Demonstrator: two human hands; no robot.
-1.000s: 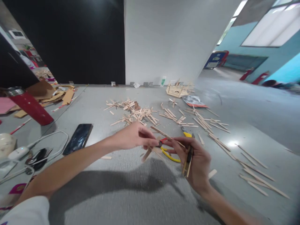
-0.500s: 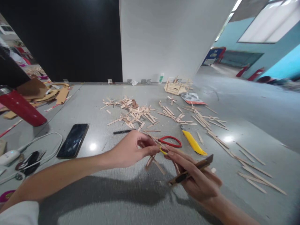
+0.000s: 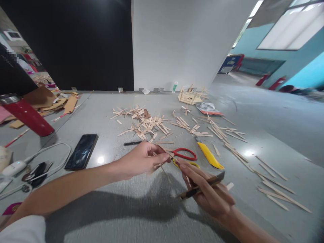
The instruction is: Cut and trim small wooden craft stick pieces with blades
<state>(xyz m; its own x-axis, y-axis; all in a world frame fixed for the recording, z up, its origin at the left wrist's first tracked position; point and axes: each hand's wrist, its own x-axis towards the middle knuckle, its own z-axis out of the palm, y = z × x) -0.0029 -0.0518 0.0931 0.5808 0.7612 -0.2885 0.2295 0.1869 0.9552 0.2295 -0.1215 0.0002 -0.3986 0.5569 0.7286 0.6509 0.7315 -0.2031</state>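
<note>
My left hand (image 3: pixel 141 158) is closed, its fingertips pinching thin wooden sticks (image 3: pixel 163 169) that are partly hidden and blurred. Close by on the right is my right hand (image 3: pixel 211 195), curled around a craft knife (image 3: pixel 192 192) with a brown and black handle. The knife's dark blade slants up to the right across the fingers. Right fingertips are near the sticks, but whether they touch them I cannot tell. Just beyond the fingertips lies a pair of scissors (image 3: pixel 188 149) with one red and one yellow handle, partly covered by the hands.
A yellow cutter (image 3: pixel 209 154) lies beyond my right hand. Piled and loose wood strips (image 3: pixel 141 123) spread across the table. A small stick-built frame (image 3: pixel 191 96) stands at the back. To the left are a phone (image 3: pixel 81 152), a red bottle (image 3: pixel 31 116), keys and a white cable.
My right hand has shifted slightly left and down with the knife, uncovering more of the scissors' yellow handle. The sticks in my left hand have turned. The view has shifted slightly.
</note>
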